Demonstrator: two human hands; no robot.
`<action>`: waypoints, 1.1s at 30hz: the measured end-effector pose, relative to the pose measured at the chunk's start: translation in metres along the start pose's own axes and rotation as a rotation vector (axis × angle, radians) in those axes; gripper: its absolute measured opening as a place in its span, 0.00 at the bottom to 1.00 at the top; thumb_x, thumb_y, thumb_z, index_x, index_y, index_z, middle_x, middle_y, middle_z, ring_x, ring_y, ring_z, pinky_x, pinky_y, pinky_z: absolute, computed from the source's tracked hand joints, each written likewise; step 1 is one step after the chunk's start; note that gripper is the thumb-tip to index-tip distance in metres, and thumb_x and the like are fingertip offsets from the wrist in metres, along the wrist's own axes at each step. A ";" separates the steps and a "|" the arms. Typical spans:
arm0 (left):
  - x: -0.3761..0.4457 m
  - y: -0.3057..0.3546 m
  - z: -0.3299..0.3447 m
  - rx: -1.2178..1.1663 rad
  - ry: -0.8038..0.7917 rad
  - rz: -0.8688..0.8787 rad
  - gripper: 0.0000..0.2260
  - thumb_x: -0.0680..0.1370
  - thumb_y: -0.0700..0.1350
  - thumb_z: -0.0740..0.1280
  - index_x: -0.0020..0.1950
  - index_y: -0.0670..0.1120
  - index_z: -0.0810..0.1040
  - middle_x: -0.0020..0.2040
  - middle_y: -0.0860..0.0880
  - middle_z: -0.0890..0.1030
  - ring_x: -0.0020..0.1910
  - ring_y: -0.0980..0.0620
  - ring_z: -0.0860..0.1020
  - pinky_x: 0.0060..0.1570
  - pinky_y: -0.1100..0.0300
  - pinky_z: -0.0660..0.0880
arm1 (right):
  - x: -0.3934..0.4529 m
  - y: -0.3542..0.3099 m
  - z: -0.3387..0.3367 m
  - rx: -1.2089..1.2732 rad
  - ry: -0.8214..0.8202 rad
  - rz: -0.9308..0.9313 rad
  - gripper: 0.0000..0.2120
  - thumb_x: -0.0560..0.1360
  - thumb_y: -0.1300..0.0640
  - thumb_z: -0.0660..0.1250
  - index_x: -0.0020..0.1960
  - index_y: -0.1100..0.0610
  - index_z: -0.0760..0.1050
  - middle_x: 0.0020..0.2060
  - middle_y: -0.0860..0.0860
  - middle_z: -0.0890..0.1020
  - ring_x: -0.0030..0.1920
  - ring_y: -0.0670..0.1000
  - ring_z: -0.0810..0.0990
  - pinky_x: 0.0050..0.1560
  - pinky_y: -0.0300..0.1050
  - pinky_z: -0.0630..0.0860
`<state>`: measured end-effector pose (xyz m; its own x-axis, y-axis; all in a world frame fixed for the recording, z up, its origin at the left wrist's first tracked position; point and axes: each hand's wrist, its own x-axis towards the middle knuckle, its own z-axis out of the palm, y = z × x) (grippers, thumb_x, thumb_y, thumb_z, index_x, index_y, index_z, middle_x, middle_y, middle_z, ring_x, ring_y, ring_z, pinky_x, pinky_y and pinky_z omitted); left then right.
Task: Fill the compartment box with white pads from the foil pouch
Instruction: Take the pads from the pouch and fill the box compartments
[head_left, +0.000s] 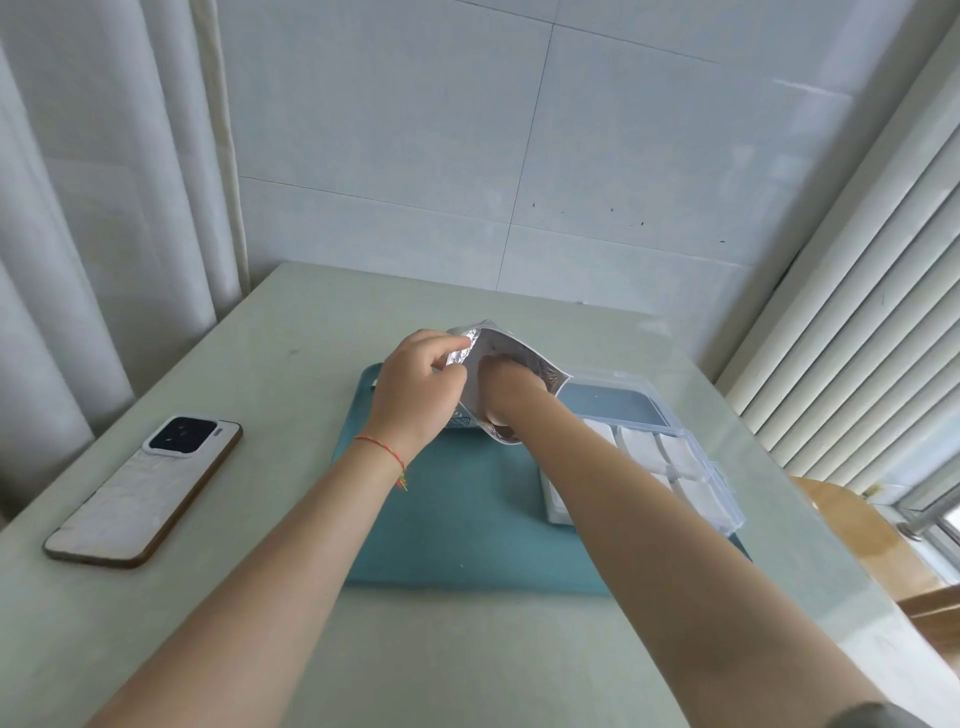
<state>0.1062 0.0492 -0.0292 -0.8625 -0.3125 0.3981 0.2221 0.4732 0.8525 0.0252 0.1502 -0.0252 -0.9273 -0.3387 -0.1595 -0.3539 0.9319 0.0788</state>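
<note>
A silver foil pouch (493, 345) is held up over the teal mat (467, 519), its mouth open toward me. My left hand (415, 387) pinches the pouch's left rim. My right hand (506, 382) is pushed inside the pouch up to the wrist, so its fingers are hidden. To the right lies the clear compartment box (719, 478) with its lid (608, 405) folded back. Several white pads (675, 452) lie in its compartments, partly hidden behind my right forearm.
A phone (145, 488) lies face down on the pale table (260, 623) at the left. Curtains hang at the left, a radiator stands at the right, and a tiled wall closes off the table's far edge. A wooden chair (857, 530) shows at the right.
</note>
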 end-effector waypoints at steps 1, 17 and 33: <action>0.000 -0.001 0.000 -0.005 -0.002 -0.002 0.17 0.75 0.34 0.63 0.59 0.46 0.82 0.53 0.53 0.78 0.47 0.57 0.75 0.49 0.76 0.67 | 0.002 0.000 0.000 -0.012 -0.036 0.016 0.02 0.75 0.63 0.66 0.46 0.61 0.73 0.36 0.54 0.74 0.46 0.59 0.77 0.44 0.46 0.72; 0.000 0.000 -0.002 -0.035 -0.017 -0.038 0.17 0.75 0.34 0.62 0.59 0.45 0.83 0.51 0.53 0.78 0.47 0.55 0.75 0.51 0.65 0.69 | -0.004 0.003 -0.010 -0.104 0.124 -0.039 0.05 0.75 0.59 0.65 0.42 0.58 0.72 0.35 0.50 0.73 0.43 0.55 0.74 0.44 0.44 0.69; -0.022 0.019 0.007 0.284 0.077 0.109 0.09 0.75 0.44 0.66 0.36 0.43 0.78 0.38 0.46 0.76 0.40 0.47 0.73 0.38 0.56 0.67 | -0.100 0.083 -0.003 1.291 0.135 -0.009 0.03 0.76 0.63 0.68 0.46 0.61 0.80 0.19 0.46 0.68 0.22 0.48 0.61 0.26 0.38 0.58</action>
<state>0.1257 0.0707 -0.0240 -0.8012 -0.3038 0.5155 0.1658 0.7151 0.6791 0.0884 0.2613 0.0003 -0.9572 -0.2852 -0.0491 -0.0579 0.3548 -0.9332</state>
